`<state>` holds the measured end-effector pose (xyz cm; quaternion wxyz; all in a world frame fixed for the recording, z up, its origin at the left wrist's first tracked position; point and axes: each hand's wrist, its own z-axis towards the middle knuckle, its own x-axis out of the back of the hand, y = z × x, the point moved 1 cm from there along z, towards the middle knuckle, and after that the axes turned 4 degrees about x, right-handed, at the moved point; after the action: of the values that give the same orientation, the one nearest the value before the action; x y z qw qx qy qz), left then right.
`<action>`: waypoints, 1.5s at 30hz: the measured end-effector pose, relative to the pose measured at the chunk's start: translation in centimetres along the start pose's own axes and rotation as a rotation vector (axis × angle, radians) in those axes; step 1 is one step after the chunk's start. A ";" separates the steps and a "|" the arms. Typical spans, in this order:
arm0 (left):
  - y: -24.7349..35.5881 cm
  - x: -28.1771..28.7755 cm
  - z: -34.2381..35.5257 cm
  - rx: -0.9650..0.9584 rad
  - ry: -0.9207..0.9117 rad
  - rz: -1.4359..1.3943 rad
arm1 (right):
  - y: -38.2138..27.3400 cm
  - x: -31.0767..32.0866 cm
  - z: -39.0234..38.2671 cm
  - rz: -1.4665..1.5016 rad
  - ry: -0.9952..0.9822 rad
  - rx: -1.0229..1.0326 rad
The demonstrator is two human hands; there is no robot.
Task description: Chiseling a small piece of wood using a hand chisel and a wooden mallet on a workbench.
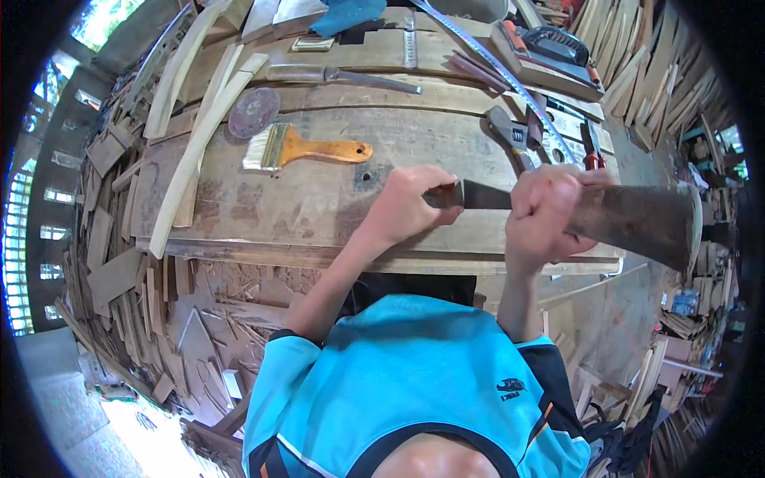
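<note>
Item: broad, dark, rust-brown steel blade (637, 219), long axis running 9 to 3 o'clock above the worn wooden counter (319, 199). Right hand (550, 211) clenched around its middle; left hand (410, 203) grips the narrow 9 o'clock end. Yellow-handled paintbrush (307, 147) at 11 o'clock, untouched.

A dark flat metal blade (484, 194) is gripped at one end by the left hand (411, 201), while a large rusty axe head (637, 219) is clasped by the right hand (545, 213). Both are held over a worn wooden workbench (311, 199), on which a paintbrush (303, 148), an adjustable wrench (510, 135) and a measuring tape (498, 76) are laid. Wood offcuts (127, 263) are scattered below.
</note>
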<state>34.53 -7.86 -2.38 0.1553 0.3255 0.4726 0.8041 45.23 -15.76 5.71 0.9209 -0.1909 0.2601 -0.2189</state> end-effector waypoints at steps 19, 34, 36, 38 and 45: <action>-1.0 0.2 0.0 0.222 -0.090 -0.181 | 0.0 1.2 -0.8 0.018 -0.025 -0.060; -0.8 -0.3 0.1 0.233 -0.049 -0.184 | -0.1 1.8 -1.0 -0.007 -0.101 -0.030; -0.5 -0.2 0.2 0.203 -0.040 -0.139 | 0.0 1.7 -0.9 -0.007 -0.095 -0.029; -0.1 0.2 0.6 0.157 -0.036 -0.094 | -0.3 1.5 -0.6 -0.001 -0.081 -0.037; 0.4 0.4 1.4 0.052 0.001 -0.027 | -1.3 2.1 0.2 0.131 -0.076 -0.072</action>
<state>35.21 -6.94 -1.41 0.1571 0.3227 0.4977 0.7896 46.55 -17.86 5.70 0.9349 -0.2148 0.2448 -0.1414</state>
